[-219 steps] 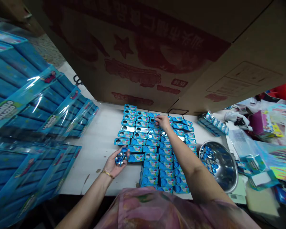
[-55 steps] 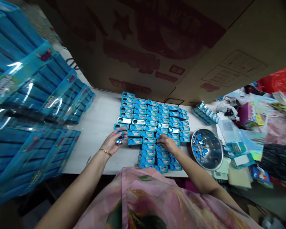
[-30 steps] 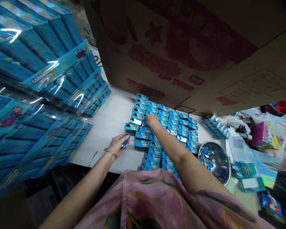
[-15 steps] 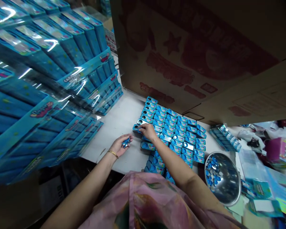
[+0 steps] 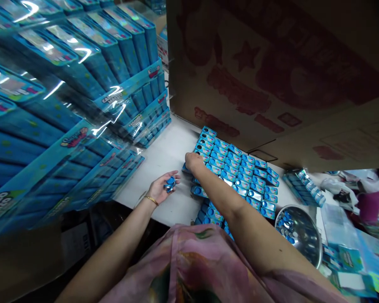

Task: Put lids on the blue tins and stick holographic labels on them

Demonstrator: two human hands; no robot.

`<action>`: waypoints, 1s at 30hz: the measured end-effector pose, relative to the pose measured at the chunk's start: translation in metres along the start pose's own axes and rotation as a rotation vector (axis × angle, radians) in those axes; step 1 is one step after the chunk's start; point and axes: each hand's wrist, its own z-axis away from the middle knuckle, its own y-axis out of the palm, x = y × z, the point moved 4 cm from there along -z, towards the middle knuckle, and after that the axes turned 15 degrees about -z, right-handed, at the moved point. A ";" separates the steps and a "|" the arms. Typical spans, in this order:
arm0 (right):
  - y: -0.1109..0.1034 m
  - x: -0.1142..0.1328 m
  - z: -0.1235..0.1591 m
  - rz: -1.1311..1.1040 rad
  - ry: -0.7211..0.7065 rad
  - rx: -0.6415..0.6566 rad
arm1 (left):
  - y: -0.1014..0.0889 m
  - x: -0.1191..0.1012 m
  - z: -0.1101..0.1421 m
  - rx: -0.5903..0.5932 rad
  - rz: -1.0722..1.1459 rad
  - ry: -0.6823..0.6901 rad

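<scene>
I have the left hand (image 5: 159,189) at seven o'clock from the middle of my view, palm up, its fingers half curled around a few small blue discs (image 5: 169,184). A gold bracelet (image 5: 151,200) circles that wrist. The right hand (image 5: 194,162) is just below the centre, back toward me, at the left edge of the blue tins (image 5: 244,171); its fingers are hidden beneath it, so I cannot tell whether they are pinched on anything.

The tins lie in close, slightly uneven rows on the white table (image 5: 175,145), spreading from one o'clock to five o'clock of the right hand. Several at the upper left end show dark round openings, while many others show a blue circle in that spot.

At four o'clock I see a steel bowl (image 5: 312,246) with loose discs (image 5: 286,225) gathered on its left side. Nearer three o'clock, a small wrapped pack (image 5: 303,187) rests tilted beside the printed carton (image 5: 255,63), which fills twelve to three. Plastic-wrapped display packs (image 5: 82,92) are stacked at nine to eleven o'clock.
</scene>
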 end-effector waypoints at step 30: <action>-0.024 -0.022 -0.024 -0.009 0.067 -0.040 | 0.004 -0.006 -0.011 -0.055 0.321 -0.047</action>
